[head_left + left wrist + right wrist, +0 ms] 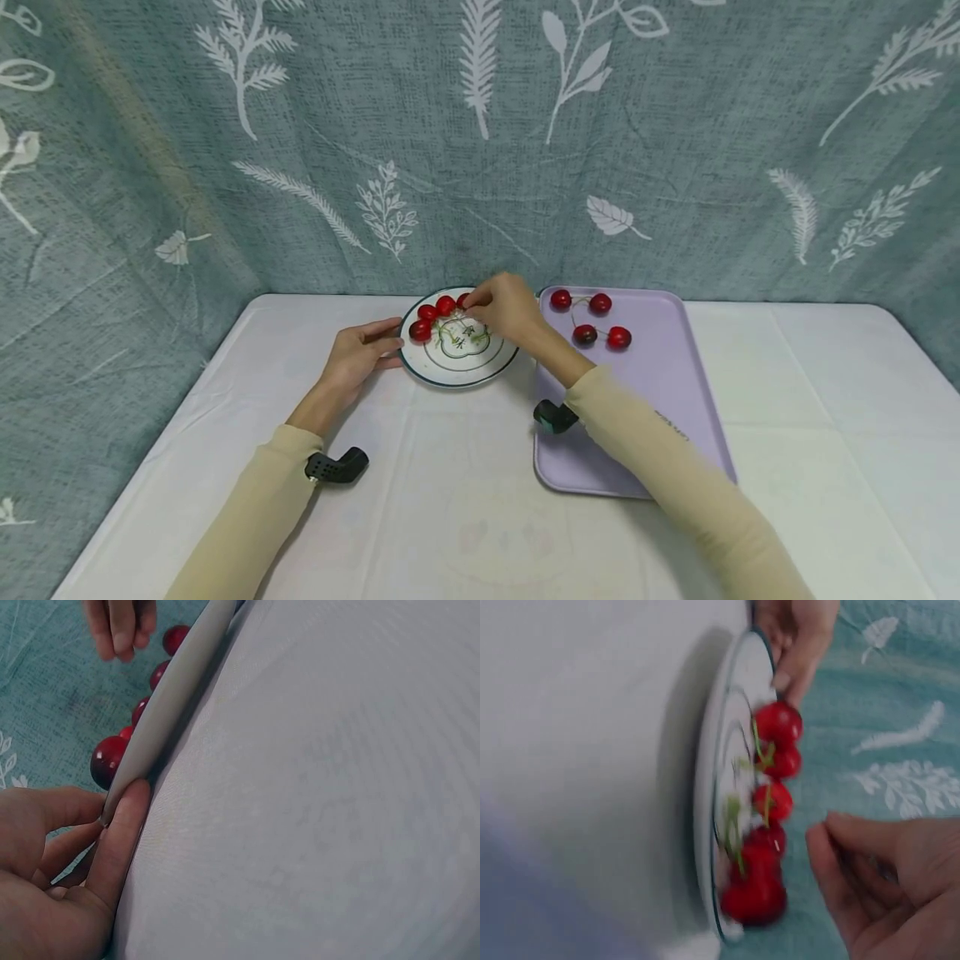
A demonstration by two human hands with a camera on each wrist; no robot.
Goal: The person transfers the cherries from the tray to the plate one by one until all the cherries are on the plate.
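Observation:
My left hand [357, 357] grips the left rim of a round white plate [457, 375] with a dark rim line. In the left wrist view, its fingers [124, 825] lie against the plate's edge and underside. Several red cherries [427, 313] with green stems sit in a row along the plate's far left side. Over the plate's far edge is my right hand [508, 307], beside the endmost cherry. Its thumb and forefinger tips come close together in the right wrist view, with nothing seen between the fingers [821, 851]. The nearest cherries [754, 892] look blurred there.
A lilac tray [637, 450] lies right of the plate, under the right forearm. Several darker cherries [600, 304] with joined stems rest at its far end. A white cloth [420, 500] covers the table, and a grey-green leaf-patterned curtain [450, 208] hangs behind.

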